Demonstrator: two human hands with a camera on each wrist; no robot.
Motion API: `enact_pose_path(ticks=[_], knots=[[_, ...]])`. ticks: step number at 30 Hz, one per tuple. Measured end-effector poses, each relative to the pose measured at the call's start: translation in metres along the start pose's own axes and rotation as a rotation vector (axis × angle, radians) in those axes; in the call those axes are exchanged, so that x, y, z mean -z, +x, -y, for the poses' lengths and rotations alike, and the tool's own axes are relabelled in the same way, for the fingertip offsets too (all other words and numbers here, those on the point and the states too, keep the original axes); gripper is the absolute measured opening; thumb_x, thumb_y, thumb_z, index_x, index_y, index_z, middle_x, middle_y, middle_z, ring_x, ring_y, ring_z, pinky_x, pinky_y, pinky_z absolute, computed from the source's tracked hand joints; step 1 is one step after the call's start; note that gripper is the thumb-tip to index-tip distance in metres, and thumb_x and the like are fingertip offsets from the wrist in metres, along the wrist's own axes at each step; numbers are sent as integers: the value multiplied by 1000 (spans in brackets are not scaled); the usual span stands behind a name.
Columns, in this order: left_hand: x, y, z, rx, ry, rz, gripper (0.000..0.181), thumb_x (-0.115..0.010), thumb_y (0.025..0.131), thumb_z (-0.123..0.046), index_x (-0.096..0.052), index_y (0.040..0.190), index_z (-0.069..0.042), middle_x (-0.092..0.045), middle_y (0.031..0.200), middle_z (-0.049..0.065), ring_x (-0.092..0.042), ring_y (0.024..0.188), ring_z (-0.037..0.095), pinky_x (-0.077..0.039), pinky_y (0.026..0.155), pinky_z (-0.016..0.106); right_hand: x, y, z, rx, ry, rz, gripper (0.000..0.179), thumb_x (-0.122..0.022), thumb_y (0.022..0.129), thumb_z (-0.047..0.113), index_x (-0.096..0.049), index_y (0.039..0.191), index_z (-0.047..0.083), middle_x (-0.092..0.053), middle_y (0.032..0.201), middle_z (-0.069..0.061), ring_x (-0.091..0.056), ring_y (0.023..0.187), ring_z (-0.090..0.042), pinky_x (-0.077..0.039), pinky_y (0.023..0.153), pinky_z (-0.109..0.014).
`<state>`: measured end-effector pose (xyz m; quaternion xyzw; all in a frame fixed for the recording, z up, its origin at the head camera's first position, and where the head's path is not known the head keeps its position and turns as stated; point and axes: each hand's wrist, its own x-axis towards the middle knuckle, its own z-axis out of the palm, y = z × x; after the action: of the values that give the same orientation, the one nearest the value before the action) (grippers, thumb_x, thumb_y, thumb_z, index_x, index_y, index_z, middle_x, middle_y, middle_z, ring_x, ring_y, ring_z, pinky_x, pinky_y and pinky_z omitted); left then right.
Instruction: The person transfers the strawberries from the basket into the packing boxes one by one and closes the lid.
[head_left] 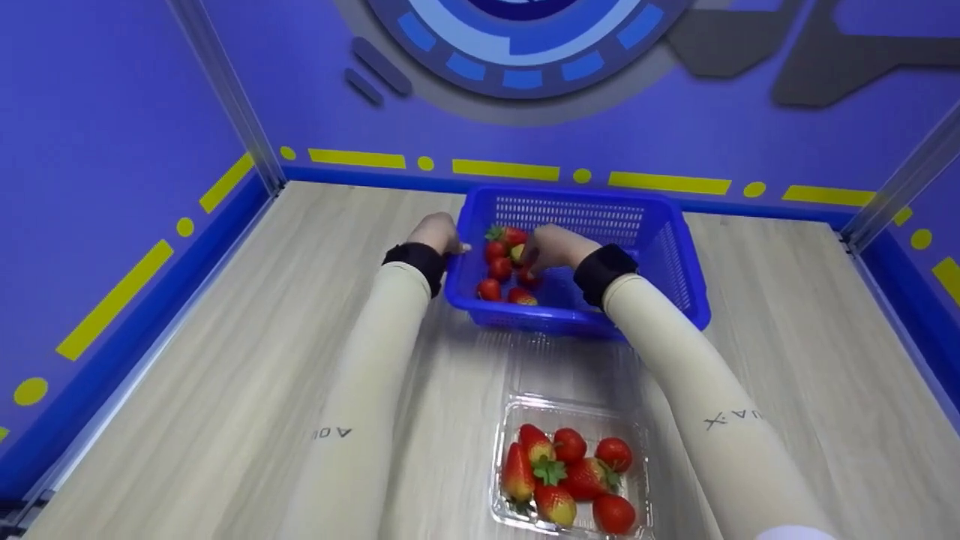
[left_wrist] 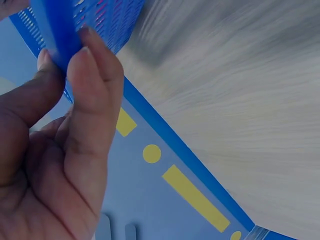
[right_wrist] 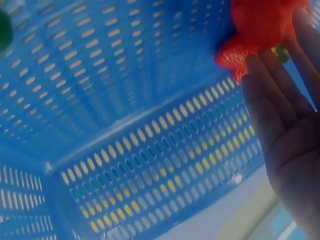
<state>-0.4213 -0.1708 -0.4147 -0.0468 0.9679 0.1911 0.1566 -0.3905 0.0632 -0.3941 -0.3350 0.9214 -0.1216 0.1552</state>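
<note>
My left hand (head_left: 439, 232) pinches the left rim of a blue plastic basket (head_left: 577, 316) between thumb and fingers; the rim shows between them in the left wrist view. Inside the basket, my right hand (head_left: 556, 247) reaches down over strawberries and small round tomatoes gathered at the left side. In the right wrist view the fingers (right_wrist: 275, 92) are nearly straight, their tips right at a red fruit (right_wrist: 260, 22). A tomato (head_left: 500, 268) and a strawberry (head_left: 522, 296) lie near that hand.
Nearer me stands a clear plastic box (head_left: 498, 480) holding several strawberries (head_left: 555, 504) and tomatoes (head_left: 614, 514). Its transparent lid (head_left: 574, 367) lies folded back toward the basket. Blue panels (head_left: 795, 142) enclose the wooden table (head_left: 300, 300) at the back and sides.
</note>
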Motion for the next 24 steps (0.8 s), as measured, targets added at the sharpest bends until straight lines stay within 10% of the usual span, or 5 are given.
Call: enact_pose_path(ticks=[1, 8, 15, 24], knots=[[-8, 16, 5, -16, 13, -30, 56, -84, 83, -47, -73, 110, 0, -75, 109, 14, -71, 102, 23, -57, 96, 30, 0, 0, 0, -9, -3, 3, 30, -79, 86, 7, -76, 113, -3, -76, 116, -21, -71, 112, -36, -57, 101, -45], [13, -51, -20, 27, -41, 9, 47, -78, 91, -30, -69, 121, 4, -72, 124, 18, -69, 115, 27, -54, 106, 32, -3, 1, 0, -35, -26, 72, 25, -80, 84, 8, -77, 106, -2, -77, 111, -19, -69, 101, -31, -58, 94, -42], [1, -18, -7, 5, -8, -46, 50, -83, 86, -38, -72, 114, 1, -74, 112, 16, -70, 101, 24, -57, 94, 29, -3, -1, -1, -53, 5, 90, 21, -79, 82, 4, -77, 102, -2, -77, 108, -19, -70, 98, -30, -59, 89, -37], [26, -105, -36, 11, -104, -2, 35, -66, 100, -19, -66, 126, 5, -70, 128, 19, -67, 105, 23, -57, 100, 32, 7, -13, -8, -64, 69, 20, 22, -75, 81, 1, -76, 103, -4, -76, 101, -21, -66, 87, -24, -53, 78, -29]])
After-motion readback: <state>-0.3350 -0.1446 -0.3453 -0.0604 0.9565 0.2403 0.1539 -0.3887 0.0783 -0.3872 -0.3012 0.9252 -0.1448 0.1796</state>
